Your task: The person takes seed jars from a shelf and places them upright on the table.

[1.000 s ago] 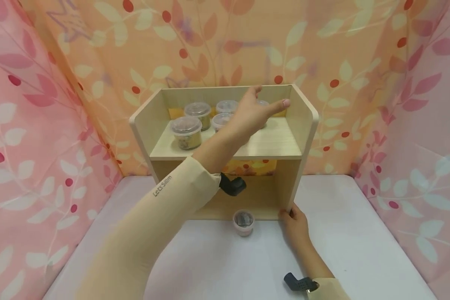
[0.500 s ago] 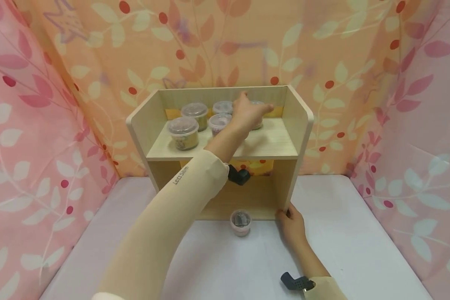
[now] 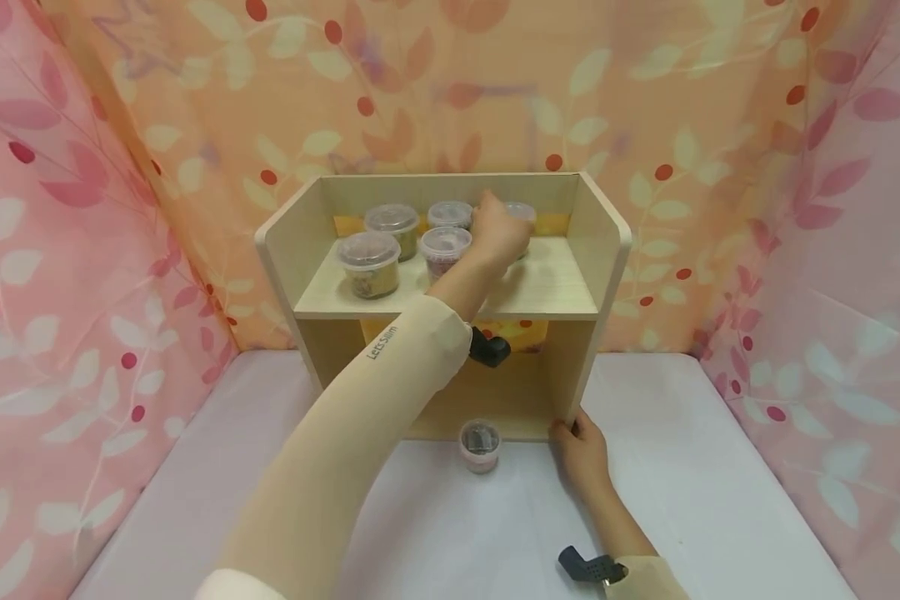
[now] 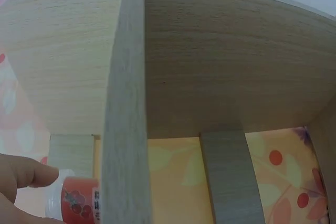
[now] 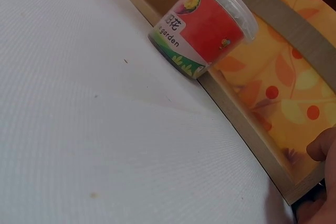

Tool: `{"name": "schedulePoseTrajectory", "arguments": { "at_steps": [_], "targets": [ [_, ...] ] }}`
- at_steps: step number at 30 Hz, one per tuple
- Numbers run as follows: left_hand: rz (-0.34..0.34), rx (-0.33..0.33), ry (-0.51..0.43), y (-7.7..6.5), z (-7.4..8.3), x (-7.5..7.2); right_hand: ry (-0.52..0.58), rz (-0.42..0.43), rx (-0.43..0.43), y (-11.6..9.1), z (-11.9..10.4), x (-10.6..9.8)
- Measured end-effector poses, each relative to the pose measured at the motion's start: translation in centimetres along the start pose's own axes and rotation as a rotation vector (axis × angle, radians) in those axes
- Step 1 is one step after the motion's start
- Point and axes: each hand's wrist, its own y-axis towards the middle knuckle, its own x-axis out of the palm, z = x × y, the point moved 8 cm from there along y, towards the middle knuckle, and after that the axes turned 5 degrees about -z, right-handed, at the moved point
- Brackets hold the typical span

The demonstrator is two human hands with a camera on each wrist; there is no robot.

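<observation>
My left hand (image 3: 498, 233) is on the upper tier of a small wooden shelf (image 3: 450, 317). It grips a clear-lidded plastic tub (image 3: 522, 213) at the back right. In the left wrist view its fingers lie at the white lid, and the red label (image 4: 79, 200) shows fruit; part of the tub is hidden behind the shelf board. My right hand (image 3: 587, 454) holds the lower front corner of the shelf's right side panel, thumb on one face and fingers on the other. Another lidded tub (image 3: 480, 446) with a red flower label (image 5: 207, 27) stands just before the shelf's bottom edge.
Several more lidded tubs share the upper tier: one at front left (image 3: 370, 265), one behind it (image 3: 393, 227), one in the middle (image 3: 446, 250) and one at the back (image 3: 450, 214). A white cloth (image 3: 667, 467) covers the table. Patterned curtains hang around three sides.
My left hand has drawn in its spread thumb and fingers and closed them on the back-right tub. My right hand stays at the side panel. The front tub has not moved.
</observation>
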Motion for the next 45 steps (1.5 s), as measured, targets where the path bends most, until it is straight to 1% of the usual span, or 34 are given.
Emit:
{"name": "schedulePoseTrajectory", "arguments": {
  "at_steps": [4,7,9,10,12,15,18,20,22,25,29,32,34,36,38,41,45],
  "targets": [
    [-0.026,0.017,-0.006,-0.1,0.6,1.2,0.007,0.036,0.01,-0.5,0.0,-1.3],
    [0.002,0.043,0.044,-0.2,1.1,1.3,0.026,0.035,0.004,-0.6,-0.2,-1.6],
    [0.042,0.068,0.089,-0.3,1.4,1.0,0.034,0.018,-0.003,-0.6,-0.5,-1.3],
    [0.052,0.084,0.1,-0.3,1.5,0.8,0.036,0.012,-0.001,-0.6,-0.7,-1.2],
    [0.039,0.12,0.073,-0.6,1.8,0.5,0.053,0.005,0.008,-0.8,-1.4,-1.0],
    [-0.021,0.183,0.005,-1.3,2.6,0.0,0.066,0.004,0.015,-1.1,-2.6,-0.9],
    [-0.092,0.245,-0.056,-2.6,3.5,-1.0,0.071,-0.006,0.007,-1.4,-3.7,-0.7],
    [-0.133,0.281,-0.085,-3.6,3.9,-1.7,0.07,-0.003,0.004,-1.4,-3.7,-0.6],
    [-0.165,0.306,-0.116,-4.7,4.2,-2.4,0.078,0.004,0.01,-1.2,-3.1,-0.5],
    [-0.216,0.34,-0.155,-6.6,4.5,-3.4,0.069,0.024,0.016,-0.8,-1.5,-0.7],
    [-0.259,0.381,-0.164,-9.4,4.5,-4.8,0.034,0.045,-0.001,-0.5,-0.2,-1.3],
    [-0.285,0.396,-0.175,-11.2,3.9,-5.5,0.026,0.058,-0.005,-0.5,-0.1,-1.6],
    [-0.31,0.392,-0.192,-12.4,3.1,-5.8,0.031,0.056,0.001,-0.5,0.1,-1.6],
    [-0.351,0.383,-0.225,-13.6,2.1,-6.1,0.037,0.052,0.007,-0.6,0.1,-1.5],
    [-0.389,0.364,-0.249,-14.8,0.6,-6.2,0.047,0.042,0.012,-0.6,0.1,-1.2],
    [-0.431,0.336,-0.253,-16.4,-2.0,-6.2,0.034,0.031,0.02,-0.8,0.0,-0.9],
    [-0.44,0.287,-0.256,-17.8,-5.7,-6.1,-0.001,0.031,0.029,-0.7,0.1,-0.8]
  ]
}}
